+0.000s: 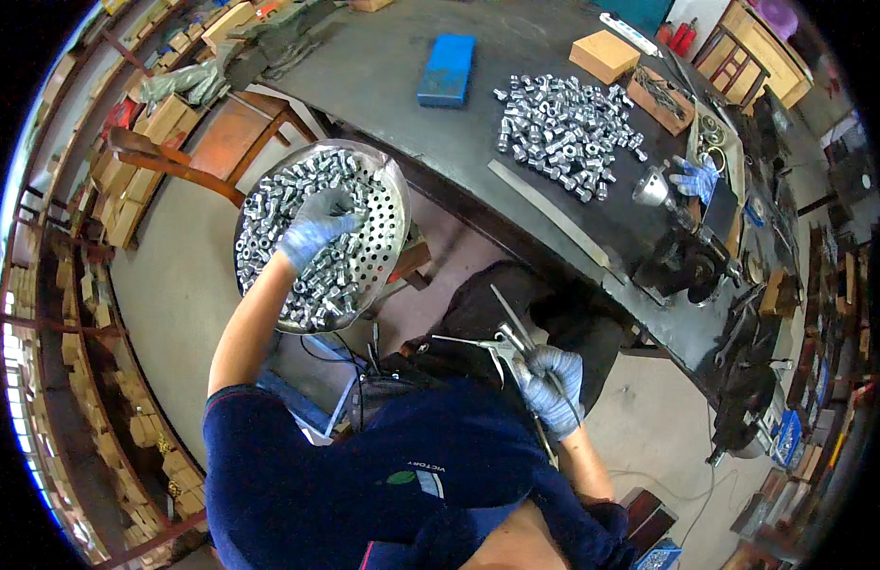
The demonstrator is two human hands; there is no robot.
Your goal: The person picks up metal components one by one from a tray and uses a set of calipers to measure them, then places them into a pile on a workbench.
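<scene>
My left hand (322, 226), in a grey-blue glove, reaches into a pile of small shiny metal fittings (318, 296) in a round perforated metal pan (387, 228). Its fingers curl down among the pieces, and what they hold is hidden. Close to my body, my gloved right hand (552, 388) grips a slim pointed tool that looks like a file (512, 312), its tip slanting up and away. The same hand also has a silver air blow gun (497, 351) with a thin nozzle pointing left. A small metal piece beside the file is too unclear to name.
On the dark workbench (383, 81) are a heap of fittings (568, 133), a blue box (447, 70), a flat metal bar (549, 214) and a wooden block (603, 55). A wooden chair (212, 142) stands beyond the pan. Shelves with boxes (126, 399) line the left side.
</scene>
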